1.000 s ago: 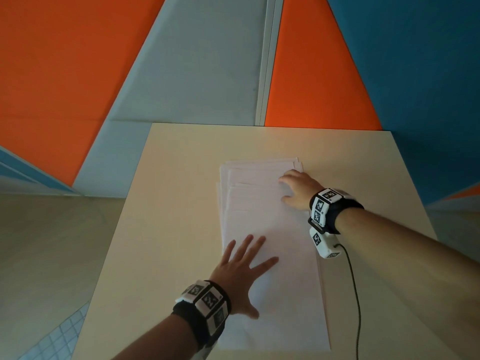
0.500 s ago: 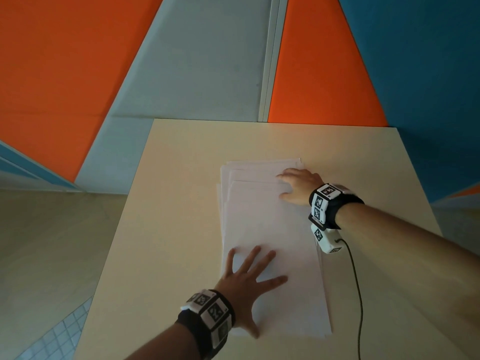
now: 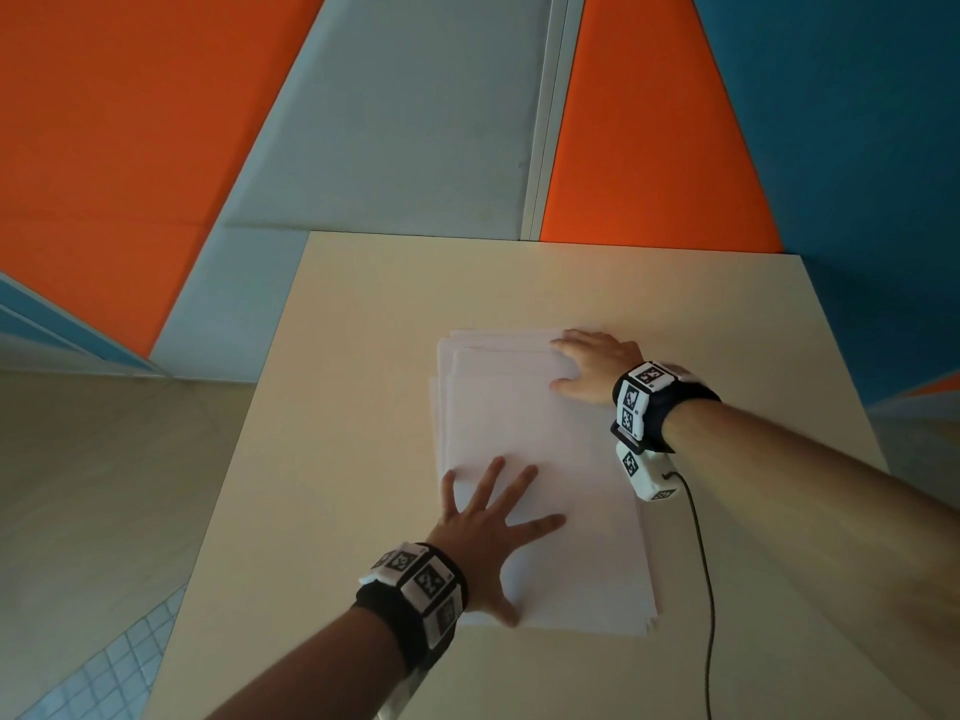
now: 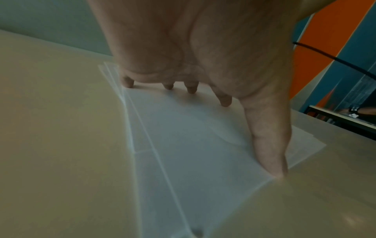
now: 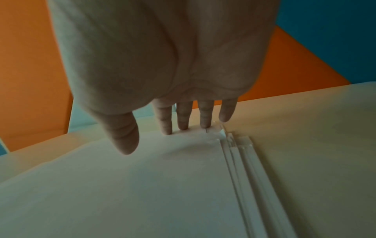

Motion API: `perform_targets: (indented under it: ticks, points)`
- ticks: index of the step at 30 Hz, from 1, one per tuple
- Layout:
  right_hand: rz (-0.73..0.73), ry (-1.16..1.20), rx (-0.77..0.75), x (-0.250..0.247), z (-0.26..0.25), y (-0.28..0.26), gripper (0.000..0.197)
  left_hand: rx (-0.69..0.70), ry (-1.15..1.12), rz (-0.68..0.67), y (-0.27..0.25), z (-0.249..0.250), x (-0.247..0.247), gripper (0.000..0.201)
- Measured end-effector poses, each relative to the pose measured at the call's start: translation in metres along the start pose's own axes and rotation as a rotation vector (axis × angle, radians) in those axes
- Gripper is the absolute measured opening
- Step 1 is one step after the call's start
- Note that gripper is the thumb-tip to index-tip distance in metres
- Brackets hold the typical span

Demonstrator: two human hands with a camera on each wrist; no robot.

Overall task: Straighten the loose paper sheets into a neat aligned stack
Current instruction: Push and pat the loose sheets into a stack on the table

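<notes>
Several white paper sheets (image 3: 540,449) lie in a loose, slightly fanned pile on the beige table (image 3: 363,356); their edges are staggered at the far left and near right corners. My left hand (image 3: 488,532) lies flat with spread fingers on the near left part of the pile (image 4: 183,161), thumb tip (image 4: 272,165) at the near edge. My right hand (image 3: 592,366) rests with straight fingers on the far right corner of the sheets (image 5: 142,185), its fingertips (image 5: 183,127) touching the far edge where offset edges show.
A black cable (image 3: 701,563) runs from the right wrist device (image 3: 649,475) across the table's near right part. Orange, grey and blue wall panels rise behind the table's far edge. Floor lies off the table's left edge.
The pile has slid away from me, its near edge now farther up the table. My left hand moved with it, and my right hand shifted to the far corner.
</notes>
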State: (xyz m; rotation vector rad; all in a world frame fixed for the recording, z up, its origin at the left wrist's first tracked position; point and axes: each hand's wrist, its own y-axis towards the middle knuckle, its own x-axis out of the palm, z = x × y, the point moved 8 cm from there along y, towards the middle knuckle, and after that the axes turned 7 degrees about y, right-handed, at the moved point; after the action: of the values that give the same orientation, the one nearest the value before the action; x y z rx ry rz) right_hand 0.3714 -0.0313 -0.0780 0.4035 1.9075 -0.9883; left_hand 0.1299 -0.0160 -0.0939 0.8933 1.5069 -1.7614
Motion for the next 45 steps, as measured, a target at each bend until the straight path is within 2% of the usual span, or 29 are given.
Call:
perform_targets:
  ticks: [4, 6, 10, 18, 20, 22, 24, 26, 28, 31, 33, 36, 38, 41, 45]
  points:
    - [0.065, 0.002, -0.05, -0.01, -0.006, 0.002, 0.065, 0.001, 0.014, 0.017, 0.001, 0.001, -0.005, 0.12]
    - [0.085, 0.015, -0.067, -0.014, -0.009, 0.008, 0.069, 0.015, 0.01, 0.017, -0.002, 0.005, -0.003, 0.119]
    - [0.007, 0.011, -0.056, -0.008, -0.016, 0.015, 0.075, 0.037, -0.013, 0.002, -0.006, 0.007, 0.002, 0.112]
    - [0.03, 0.003, -0.057, -0.008, -0.013, 0.0, 0.067, 0.052, -0.01, 0.014, 0.0, 0.004, 0.003, 0.111]
    - [0.088, 0.04, -0.047, -0.013, -0.007, -0.009, 0.063, 0.034, -0.07, 0.021, -0.002, 0.003, -0.003, 0.108]
    - [0.198, 0.097, 0.04, -0.021, 0.006, -0.024, 0.055, -0.102, -0.203, 0.115, -0.008, -0.009, -0.019, 0.093]
    - [0.295, 0.184, 0.22, -0.023, 0.028, -0.037, 0.044, -0.404, -0.366, 0.251, -0.017, -0.043, -0.033, 0.075]
    - [0.27, 0.312, 0.411, -0.014, 0.049, -0.053, 0.034, -0.68, -0.565, 0.261, -0.026, -0.073, -0.033, 0.064]
    - [0.166, 0.391, 0.523, 0.0, 0.059, -0.066, 0.018, -0.799, -0.726, 0.203, -0.027, -0.086, -0.033, 0.055]
    - [0.12, 0.483, 0.564, 0.012, 0.063, -0.073, 0.011, -0.842, -0.86, 0.139, -0.013, -0.095, -0.037, 0.05]
    - [0.131, 0.537, 0.57, 0.015, 0.061, -0.074, 0.011, -0.833, -0.911, 0.146, -0.002, -0.099, -0.041, 0.044]
    - [0.121, 0.591, 0.574, 0.021, 0.062, -0.071, 0.025, -0.774, -0.896, 0.171, 0.008, -0.103, -0.045, 0.036]
    - [0.124, 0.627, 0.595, 0.022, 0.065, -0.071, 0.031, -0.79, -0.9, 0.176, 0.009, -0.109, -0.043, 0.041]
    - [0.17, 0.712, 0.634, 0.019, 0.074, -0.069, 0.03, -0.843, -0.926, 0.201, 0.011, -0.123, -0.047, 0.048]
    - [0.183, 0.77, 0.614, 0.016, 0.078, -0.056, 0.033, -0.816, -0.984, 0.231, 0.022, -0.138, -0.06, 0.049]
